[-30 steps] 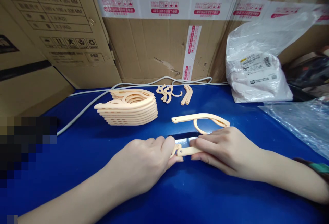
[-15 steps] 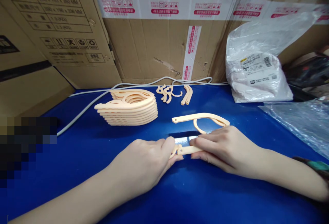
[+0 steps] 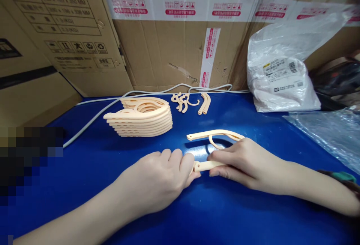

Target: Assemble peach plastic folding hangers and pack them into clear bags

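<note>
Cream plastic folding-hanger parts are between my hands. My left hand is closed in a pinch on a hanger hook, which its fingers now mostly hide. My right hand grips a hanger frame, thumb below and fingers above. One holed arm of that frame points left and meets the hook at my left fingertips; I cannot tell whether they are joined. The frame's other arm extends beyond my right hand, with a curved strip under it.
A stack of cream hanger frames stands at left on the blue table. Behind lie loose hooks and short curved pieces. A white plastic bag, a cable and cardboard boxes line the back.
The hanger frame in my right hand has tilted, its far arm dropping slightly toward me. My left fingers have rolled over the hook and cover more of it.
</note>
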`<state>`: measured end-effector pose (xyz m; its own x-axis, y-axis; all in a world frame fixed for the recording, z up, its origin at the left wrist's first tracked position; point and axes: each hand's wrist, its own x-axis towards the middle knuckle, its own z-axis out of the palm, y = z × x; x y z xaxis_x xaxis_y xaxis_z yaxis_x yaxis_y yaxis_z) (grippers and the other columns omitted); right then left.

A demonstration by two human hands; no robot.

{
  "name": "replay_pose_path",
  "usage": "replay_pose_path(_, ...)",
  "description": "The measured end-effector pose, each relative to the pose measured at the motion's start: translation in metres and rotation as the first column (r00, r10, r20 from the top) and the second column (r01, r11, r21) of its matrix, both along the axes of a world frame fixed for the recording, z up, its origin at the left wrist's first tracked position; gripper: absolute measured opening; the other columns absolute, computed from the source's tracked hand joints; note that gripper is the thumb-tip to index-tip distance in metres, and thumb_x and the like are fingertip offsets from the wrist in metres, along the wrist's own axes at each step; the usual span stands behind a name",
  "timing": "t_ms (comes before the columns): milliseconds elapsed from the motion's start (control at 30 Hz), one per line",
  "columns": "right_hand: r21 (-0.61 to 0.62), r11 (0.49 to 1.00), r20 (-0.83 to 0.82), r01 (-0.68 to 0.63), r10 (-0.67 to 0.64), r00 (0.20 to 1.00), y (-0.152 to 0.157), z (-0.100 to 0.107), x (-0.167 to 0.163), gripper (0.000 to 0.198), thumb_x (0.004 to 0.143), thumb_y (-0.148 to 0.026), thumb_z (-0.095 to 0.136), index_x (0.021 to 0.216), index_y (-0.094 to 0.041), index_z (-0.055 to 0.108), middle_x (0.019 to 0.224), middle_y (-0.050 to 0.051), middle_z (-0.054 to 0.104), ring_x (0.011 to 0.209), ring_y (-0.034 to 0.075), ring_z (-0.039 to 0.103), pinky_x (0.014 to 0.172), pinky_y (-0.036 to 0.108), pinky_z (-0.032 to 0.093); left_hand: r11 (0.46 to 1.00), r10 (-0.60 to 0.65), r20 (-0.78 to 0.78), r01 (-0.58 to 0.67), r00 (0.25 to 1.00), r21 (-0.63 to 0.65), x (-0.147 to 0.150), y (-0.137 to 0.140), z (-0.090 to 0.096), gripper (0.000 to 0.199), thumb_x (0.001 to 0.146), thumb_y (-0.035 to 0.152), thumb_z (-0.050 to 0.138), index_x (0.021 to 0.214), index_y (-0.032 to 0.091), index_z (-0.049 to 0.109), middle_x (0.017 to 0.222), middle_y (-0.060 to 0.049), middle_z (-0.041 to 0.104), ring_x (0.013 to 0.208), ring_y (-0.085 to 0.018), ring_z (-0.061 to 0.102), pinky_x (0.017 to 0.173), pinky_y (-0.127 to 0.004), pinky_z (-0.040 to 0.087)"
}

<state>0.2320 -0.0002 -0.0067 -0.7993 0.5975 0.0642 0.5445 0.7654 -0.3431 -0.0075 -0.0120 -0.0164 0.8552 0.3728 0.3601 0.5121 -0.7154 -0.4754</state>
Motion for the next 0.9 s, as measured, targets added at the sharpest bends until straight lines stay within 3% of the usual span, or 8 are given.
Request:
replay_pose_path(200,-0.023,1.0,0.002,-0.014,0.014,1.0,0.0006,-0.0003,-0.0003,0.034,0.101,-0.041,0.037,0.081,-0.02,0.054,0.062,-0.003,0.054,0.053,0.01,0.049,0.053,0.024,0.03,1.0,0.005,0.004,-0.005,1.0,0.02,-0.0004,-0.0021,0.001,0.028,0.1,0.029,0.033,0.075,0.021,0.045,0.057,0.001,0.049,0.044,-0.018,0.049,0.042,-0.032,0.03)
replay_pose_path(533,0.167,0.986,0.035,0.006,-0.012,0.999,-0.0018,-0.0047,-0.0016,0.034,0.102,-0.036,0.035,0.079,-0.019,0.054,0.065,-0.002,0.058,0.053,0.011,0.05,0.052,0.026,0.029,0.978,0.019,0.196,0.023,0.98,-0.206,-0.0015,0.0004,0.0004,0.029,0.098,0.029,0.035,0.072,0.021,0.045,0.058,0.003,0.051,0.047,-0.015,0.052,0.044,-0.028,0.031)
replay_pose_path(900,0.2,0.98,0.025,0.01,-0.016,1.0,-0.0066,-0.0069,-0.0031,0.036,0.102,-0.035,0.033,0.077,-0.019,0.053,0.066,-0.002,0.058,0.054,0.01,0.05,0.053,0.024,0.03,0.959,0.026,0.273,0.053,0.962,-0.277,-0.0039,0.0023,-0.0018,0.026,0.093,0.029,0.044,0.069,0.02,0.049,0.055,0.004,0.051,0.044,-0.013,0.048,0.043,-0.028,0.028)
